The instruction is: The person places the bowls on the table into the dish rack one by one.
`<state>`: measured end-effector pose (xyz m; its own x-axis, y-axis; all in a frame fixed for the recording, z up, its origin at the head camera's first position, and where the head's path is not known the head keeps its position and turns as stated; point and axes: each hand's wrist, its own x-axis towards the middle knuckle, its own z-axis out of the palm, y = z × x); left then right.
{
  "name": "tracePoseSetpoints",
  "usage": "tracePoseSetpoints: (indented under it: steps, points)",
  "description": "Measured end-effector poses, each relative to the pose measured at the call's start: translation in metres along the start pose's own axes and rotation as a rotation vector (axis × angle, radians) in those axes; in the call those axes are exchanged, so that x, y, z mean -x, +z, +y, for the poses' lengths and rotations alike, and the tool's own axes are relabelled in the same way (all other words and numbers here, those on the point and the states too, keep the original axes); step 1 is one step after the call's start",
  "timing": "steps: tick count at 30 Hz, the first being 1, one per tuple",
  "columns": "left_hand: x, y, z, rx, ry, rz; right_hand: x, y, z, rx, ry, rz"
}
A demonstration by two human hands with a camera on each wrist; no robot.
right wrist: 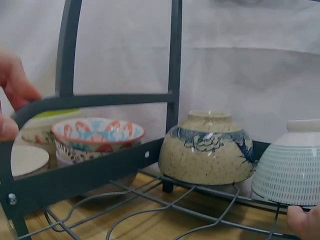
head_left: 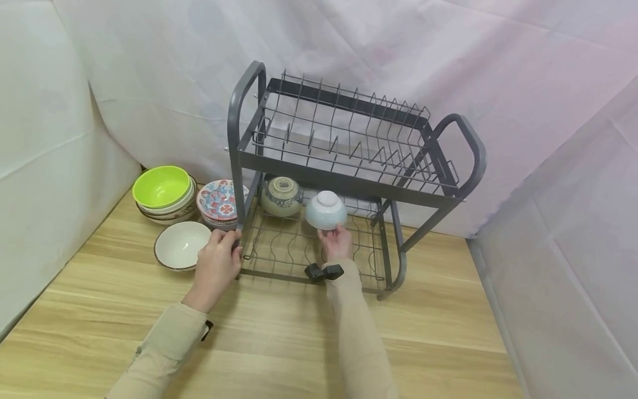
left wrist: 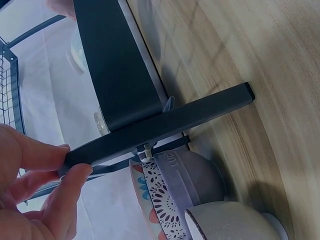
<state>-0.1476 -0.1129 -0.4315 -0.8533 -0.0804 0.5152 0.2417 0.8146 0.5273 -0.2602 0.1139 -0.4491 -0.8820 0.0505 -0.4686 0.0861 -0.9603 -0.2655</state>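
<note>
My left hand (head_left: 217,266) pinches the front left post of a dark metal dish rack (head_left: 319,169); thumb and fingertips show around the bar in the left wrist view. On the rack's lower wire shelf, my right hand (head_left: 337,244) holds the near rim of a pale blue-and-white bowl (head_left: 326,213), which is upside down. Only a bit of that hand shows at the bowl's lower edge in the right wrist view. Left of this bowl, a speckled beige bowl (right wrist: 207,150) with a blue pattern sits upside down on the same shelf.
Left of the rack stand a stack of bowls topped by a lime green bowl (head_left: 160,187), a stack topped by a red-and-blue patterned bowl (head_left: 220,199), and a white bowl (head_left: 181,245) with a dark rim. White cloth (head_left: 164,72) hangs behind.
</note>
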Motion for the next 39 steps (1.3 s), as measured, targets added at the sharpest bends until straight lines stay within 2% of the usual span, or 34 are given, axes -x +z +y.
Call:
tracePoseSetpoints:
  steps: [6,9,11,13,15,16,18,21,23,24,26,28,31,34,36,38,39]
  points:
    - [-0.001,0.001,0.001,0.003,0.003,-0.005,-0.012,0.004,0.005,0.048,-0.031,0.019]
    - [-0.001,0.001,0.001,0.0,-0.008,-0.009,-0.041,-0.005,0.004,-0.001,-0.025,0.031]
    - [-0.001,0.001,0.001,-0.002,-0.013,-0.012,-0.1,-0.036,0.0,-0.038,-0.004,-0.009]
    - [0.0,0.0,0.001,-0.003,-0.014,-0.012,-0.173,-0.076,-0.005,-0.056,0.027,-0.045]
    - [0.0,0.0,0.001,-0.003,-0.013,-0.01,-0.249,-0.119,-0.012,-0.029,0.057,-0.094]
    - [0.0,0.0,0.001,-0.003,-0.011,-0.009,-0.292,-0.141,-0.014,-0.014,0.06,-0.091]
    - [0.0,0.0,0.001,-0.002,-0.008,-0.007,-0.347,-0.166,-0.018,0.014,0.058,-0.068]
    - [0.0,0.001,0.001,0.0,-0.006,-0.005,-0.4,-0.19,-0.023,0.144,0.039,-0.023]
    - [0.001,0.001,0.001,0.002,-0.005,-0.003,-0.414,-0.195,-0.025,0.235,0.009,0.008]
    - [0.0,0.001,0.001,0.002,-0.005,-0.001,-0.413,-0.193,-0.025,0.286,-0.009,0.03]
    - [0.001,0.001,0.001,0.001,-0.002,0.004,-0.395,-0.179,-0.023,0.362,-0.057,0.059]
    - [0.001,0.001,0.001,-0.001,0.0,0.008,-0.357,-0.155,-0.019,0.42,-0.131,0.089]
    - [0.001,0.0,0.0,-0.004,0.002,0.011,-0.264,-0.102,-0.01,0.513,-0.243,0.165]
    - [0.0,0.0,0.0,-0.005,0.005,0.008,-0.148,-0.039,-0.001,0.622,-0.319,0.25]
    - [0.0,0.0,0.0,-0.003,0.005,0.005,-0.079,-0.003,0.003,0.688,-0.344,0.288]
    - [0.0,-0.001,0.0,-0.002,0.004,0.002,-0.024,0.026,0.006,0.743,-0.341,0.312]
    - [0.0,-0.001,0.0,-0.003,0.004,0.002,-0.003,0.038,0.007,0.772,-0.343,0.326]
